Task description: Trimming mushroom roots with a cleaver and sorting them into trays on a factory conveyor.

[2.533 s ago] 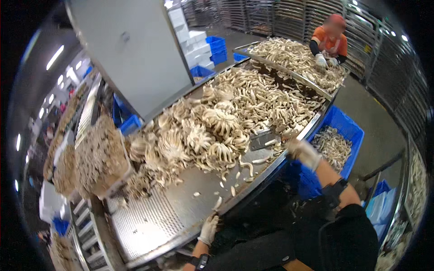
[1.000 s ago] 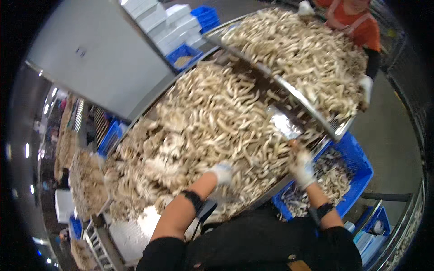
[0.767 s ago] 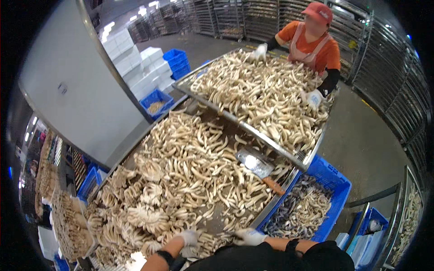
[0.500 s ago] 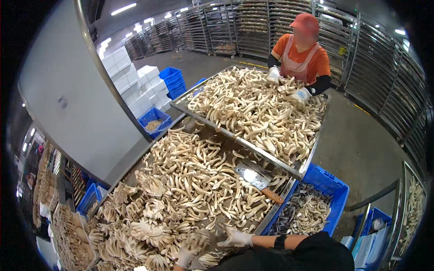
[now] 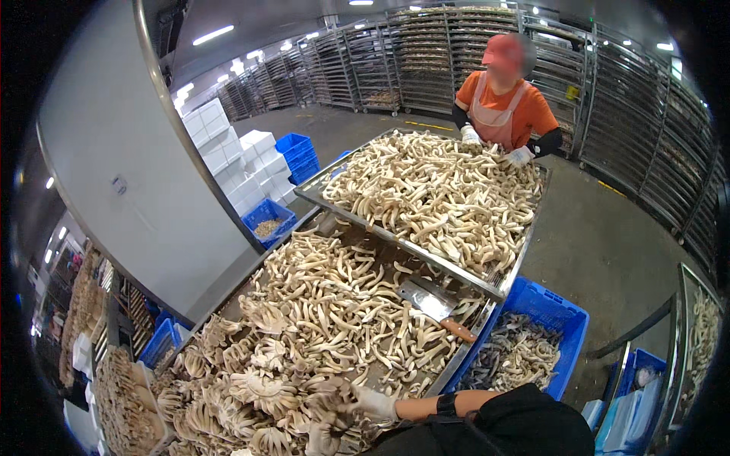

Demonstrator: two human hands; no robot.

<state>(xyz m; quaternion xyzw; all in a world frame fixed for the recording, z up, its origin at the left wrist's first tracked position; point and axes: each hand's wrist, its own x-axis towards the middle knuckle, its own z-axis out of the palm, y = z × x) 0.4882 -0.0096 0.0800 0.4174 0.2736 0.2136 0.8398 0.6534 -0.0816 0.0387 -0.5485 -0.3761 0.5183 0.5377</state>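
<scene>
The right hand (image 5: 372,403), in a white glove, is at a mushroom clump (image 5: 327,397) on the near part of the worktop (image 5: 380,247). Its fingers are blurry, so I cannot tell if they pinch or spread. The left hand does not show, so I cannot tell about it. The clump looks light, soft and easy to snap; its thick bottom seems best to hold. A small label (image 5: 119,185) on the left is too tiny to read

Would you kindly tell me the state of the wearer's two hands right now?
Left hand: not in view.
Right hand: gloved, at a mushroom cluster; whether it grips cannot be told.
</scene>
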